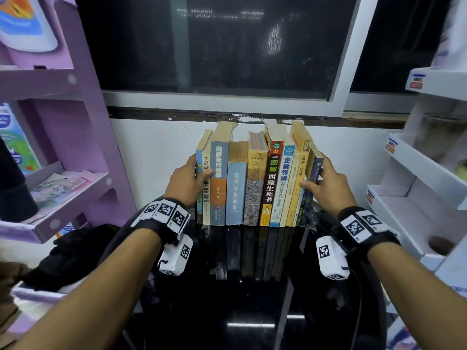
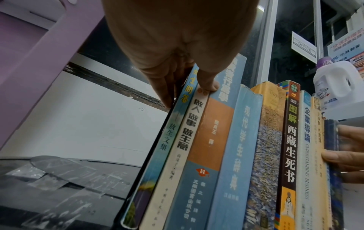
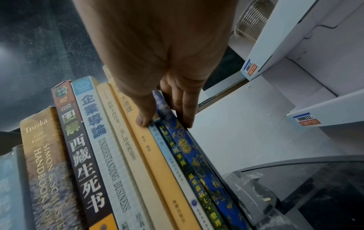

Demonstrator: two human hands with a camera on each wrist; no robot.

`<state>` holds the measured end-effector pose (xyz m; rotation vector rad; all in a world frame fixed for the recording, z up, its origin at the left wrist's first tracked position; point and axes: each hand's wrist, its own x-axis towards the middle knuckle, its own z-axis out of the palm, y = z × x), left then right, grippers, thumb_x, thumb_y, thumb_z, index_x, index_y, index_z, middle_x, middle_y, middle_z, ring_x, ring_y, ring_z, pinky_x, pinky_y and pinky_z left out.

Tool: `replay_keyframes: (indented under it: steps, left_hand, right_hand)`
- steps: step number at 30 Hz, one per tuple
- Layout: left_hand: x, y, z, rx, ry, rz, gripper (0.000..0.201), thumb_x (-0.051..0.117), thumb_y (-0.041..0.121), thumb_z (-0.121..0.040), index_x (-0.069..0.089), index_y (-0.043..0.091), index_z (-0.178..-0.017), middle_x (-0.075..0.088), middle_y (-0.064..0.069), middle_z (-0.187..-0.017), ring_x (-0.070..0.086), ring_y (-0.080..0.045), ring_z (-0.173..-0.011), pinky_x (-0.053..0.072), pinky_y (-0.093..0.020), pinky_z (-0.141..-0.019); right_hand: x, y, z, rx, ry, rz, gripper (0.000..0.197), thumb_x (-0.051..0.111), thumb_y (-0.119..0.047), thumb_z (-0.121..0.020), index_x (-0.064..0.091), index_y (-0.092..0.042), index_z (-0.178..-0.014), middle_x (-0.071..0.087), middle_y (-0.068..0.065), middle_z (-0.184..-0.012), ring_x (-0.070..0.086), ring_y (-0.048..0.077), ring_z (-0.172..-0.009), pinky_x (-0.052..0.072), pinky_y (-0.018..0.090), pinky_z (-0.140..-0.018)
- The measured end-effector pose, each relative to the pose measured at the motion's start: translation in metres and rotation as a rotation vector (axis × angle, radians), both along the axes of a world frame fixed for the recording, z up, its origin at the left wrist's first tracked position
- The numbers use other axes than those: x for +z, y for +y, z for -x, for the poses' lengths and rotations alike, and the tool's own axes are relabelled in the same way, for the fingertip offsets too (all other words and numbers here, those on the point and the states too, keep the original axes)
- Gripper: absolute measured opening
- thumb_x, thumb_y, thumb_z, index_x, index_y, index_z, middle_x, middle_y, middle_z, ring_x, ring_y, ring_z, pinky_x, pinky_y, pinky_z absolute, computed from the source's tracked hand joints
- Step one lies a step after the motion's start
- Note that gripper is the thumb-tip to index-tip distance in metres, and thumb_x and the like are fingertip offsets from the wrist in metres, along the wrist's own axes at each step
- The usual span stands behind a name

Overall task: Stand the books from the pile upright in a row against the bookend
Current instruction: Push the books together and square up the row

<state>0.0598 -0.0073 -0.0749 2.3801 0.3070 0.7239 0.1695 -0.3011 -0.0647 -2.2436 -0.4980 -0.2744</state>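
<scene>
Row of books stands upright, spines out, on a glossy black tabletop w/ white wall behind, a hand at each end. Left hand clamps the left end: head view shows only its thumb across the front of the outermost spines, but left wrist cam shows fingers straight down the outer cover of the thin light-blue book and the thumb tip on the cream spine next to it, so it pinches those end vols. A thin black edge runs along that outer cover, poss. the bookend, can't tell. Right hand does the same at the right end: thumb on the front near the orange-yellow book, fingers flat along the outer face of the dark-blue patterned book; right wrist cam makes clear the slim right-end books lean slightly left. Only wrist cams give titles: Troyka handbook, "Understanding Business". Purple shelf unit left, white shelf unit right.
</scene>
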Motion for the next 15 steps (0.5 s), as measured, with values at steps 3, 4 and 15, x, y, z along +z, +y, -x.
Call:
replay_keyframes:
  steps: [3,4,15]
  left_hand:
    - [-0.0011,0.0005,0.0006,0.02,-0.008,-0.013,0.043,0.049,0.035,-0.096,0.043,0.016,-0.135,0.066,-0.011,-0.116,0.063,-0.033,-0.098,0.051,-0.039,-0.082]
    - [-0.0015,0.0007,0.0007,0.026,-0.009,-0.012,0.043,0.049,0.036,-0.096,0.043,0.016,-0.135,0.066,-0.01,-0.116,0.063,-0.033,-0.098,0.051,-0.04,-0.082]
    - [-0.006,0.0028,0.0009,0.075,-0.033,0.025,0.038,0.05,0.036,-0.096,0.047,0.014,-0.127,0.067,-0.011,-0.114,0.063,-0.034,-0.097,0.052,-0.044,-0.084]
  right_hand:
    - [-0.0007,0.0033,-0.0008,-0.011,-0.004,0.02,0.066,0.068,-0.019,-0.088,0.032,-0.021,-0.143,0.066,0.011,-0.119,0.064,0.03,-0.105,0.05,0.038,-0.088]
    - [-0.0007,0.0038,-0.001,-0.01,-0.004,0.026,0.066,0.068,-0.02,-0.088,0.032,-0.022,-0.143,0.066,0.01,-0.118,0.064,0.029,-0.105,0.05,0.038,-0.088]
    - [-0.0006,0.0085,0.001,-0.002,-0.051,0.095,0.062,0.067,-0.022,-0.09,0.033,-0.021,-0.142,0.066,0.011,-0.117,0.065,0.03,-0.1,0.051,0.035,-0.082]
